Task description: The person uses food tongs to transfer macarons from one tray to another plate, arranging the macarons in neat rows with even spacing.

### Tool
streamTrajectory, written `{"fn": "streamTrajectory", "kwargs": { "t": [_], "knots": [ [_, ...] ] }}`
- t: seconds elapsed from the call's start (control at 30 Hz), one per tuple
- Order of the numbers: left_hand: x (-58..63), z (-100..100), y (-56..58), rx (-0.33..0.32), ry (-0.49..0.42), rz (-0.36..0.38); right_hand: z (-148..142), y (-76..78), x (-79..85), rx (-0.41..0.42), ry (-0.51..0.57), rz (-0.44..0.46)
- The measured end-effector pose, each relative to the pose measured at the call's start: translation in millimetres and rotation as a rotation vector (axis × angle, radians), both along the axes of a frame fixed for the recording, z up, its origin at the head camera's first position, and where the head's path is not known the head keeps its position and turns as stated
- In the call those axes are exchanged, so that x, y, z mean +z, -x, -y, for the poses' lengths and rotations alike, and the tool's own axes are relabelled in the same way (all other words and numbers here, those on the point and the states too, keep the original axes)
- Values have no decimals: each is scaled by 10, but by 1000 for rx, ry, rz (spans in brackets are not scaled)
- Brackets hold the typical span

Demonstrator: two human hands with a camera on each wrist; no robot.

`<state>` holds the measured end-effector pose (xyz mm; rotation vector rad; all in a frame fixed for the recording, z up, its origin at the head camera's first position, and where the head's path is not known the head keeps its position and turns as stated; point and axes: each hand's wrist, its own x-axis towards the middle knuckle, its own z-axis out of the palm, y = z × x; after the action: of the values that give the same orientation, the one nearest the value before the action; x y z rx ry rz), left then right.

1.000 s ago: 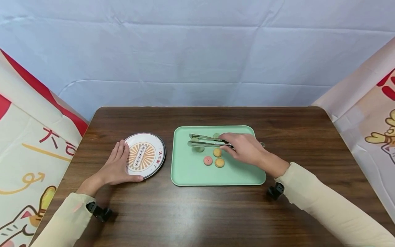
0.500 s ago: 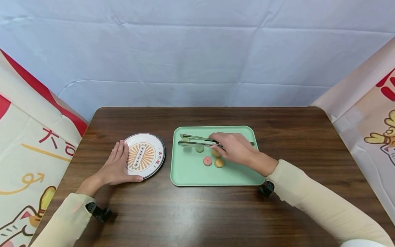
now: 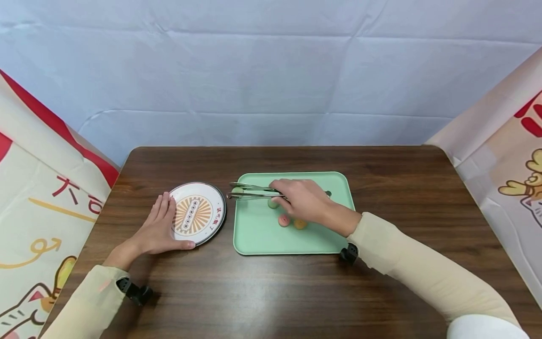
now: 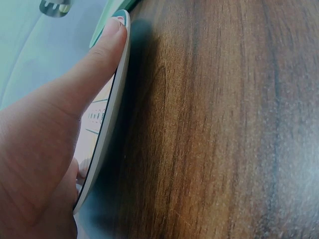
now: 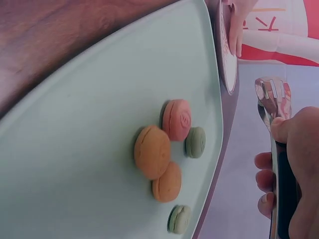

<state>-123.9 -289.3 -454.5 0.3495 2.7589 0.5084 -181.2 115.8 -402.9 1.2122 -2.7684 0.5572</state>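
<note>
Left hand [image 3: 155, 226]: I see straight fingers resting on the plate [image 3: 205, 214], left of frame, unclenched.
Right hand [image 3: 302, 200]: grasping the tongs [image 3: 258, 195] at mid-frame.
Green macaron [image 3: 238, 190]: between the tongs' tips, left of centre, by the tray's [image 3: 262, 241] upper-left edge.

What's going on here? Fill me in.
A person's right hand holds metal tongs with a green macaron between the tips, by the tray's left edge. On the mint-green tray lie one pink macaron, two yellowish ones and two green ones. The left hand rests on a printed plate.
</note>
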Motion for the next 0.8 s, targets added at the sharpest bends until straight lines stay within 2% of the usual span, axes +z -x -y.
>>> {"fn": "streamTrajectory", "kwargs": {
  "t": [0.47, 0.8],
  "knots": [
    [-16, 13, -7, 3, -23, -22, 266, 46, -25, 10, -78, 73],
    [15, -10, 6, 2, -2, 2, 421, 90, -13, -9, -90, 26]
  ]
}}
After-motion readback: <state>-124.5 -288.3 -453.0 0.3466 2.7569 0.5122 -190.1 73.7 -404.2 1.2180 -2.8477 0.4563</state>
